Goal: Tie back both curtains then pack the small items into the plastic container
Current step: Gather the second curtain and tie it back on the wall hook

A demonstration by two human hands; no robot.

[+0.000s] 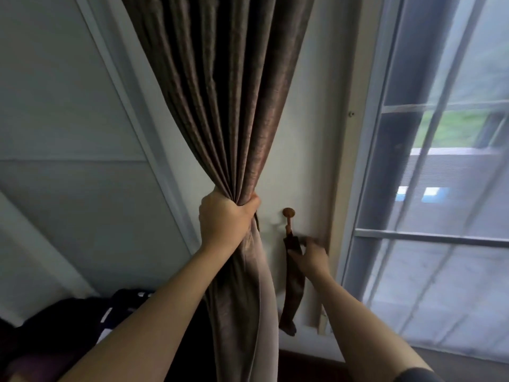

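Observation:
A dark brown pleated curtain [220, 92] hangs in the middle of the view, bunched into a tight waist. My left hand [224, 219] is closed around that bunch. To the right, a round wooden hook [289, 213] sticks out of the pale wall. A brown fabric tie-back [292, 285] hangs down from it. My right hand [312, 255] pinches the upper part of the tie-back just below the hook. The plastic container and small items are out of view.
A window [440, 188] with a grey frame and a fine screen fills the right side. A wooden trim strip [334, 202] runs down between wall and window. Dark cloth with white patches [110, 315] lies at lower left, below a white panelled wall [68, 133].

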